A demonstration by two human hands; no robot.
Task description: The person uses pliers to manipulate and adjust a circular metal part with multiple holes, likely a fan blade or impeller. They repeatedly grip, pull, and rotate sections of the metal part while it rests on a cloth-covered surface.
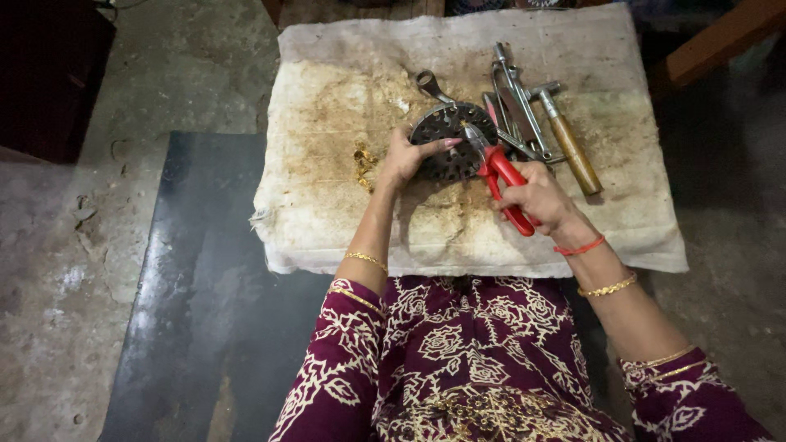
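Two bare hands work over a stained, pale cloth pad (327, 221) that lies on a dark floor. The left hand (407, 155) reaches forward with the wrist bent slightly up, its fingers (434, 146) spread flat and pressed on the near left edge of a round, dark perforated metal disc (449, 141), pinning it to the pad. A thin gold bangle sits low on that forearm. The right hand (536, 195) comes in from the right with the wrist turned inward, fingers wrapped tight round the red handles of a pair of pliers (501, 176); the handles are squeezed close together in the fist. The metal nose of the pliers points up and to the left and meets the disc near its middle, just beyond the left fingertips; whether the nose bites on anything small there cannot be told. A red thread and a gold bangle ring the right wrist.

Just beyond the pliers' nose, a ring spanner (431, 85) lies against the far rim of the disc. To the right of the grip, several steel tools (516, 98) lie bunched together, and a hammer with a wooden handle (571, 147) rests at their right side, near the right knuckles. Left of the pinning hand lies a small golden scrap (362, 160) on the cloth. No packages, labels or signs can be seen
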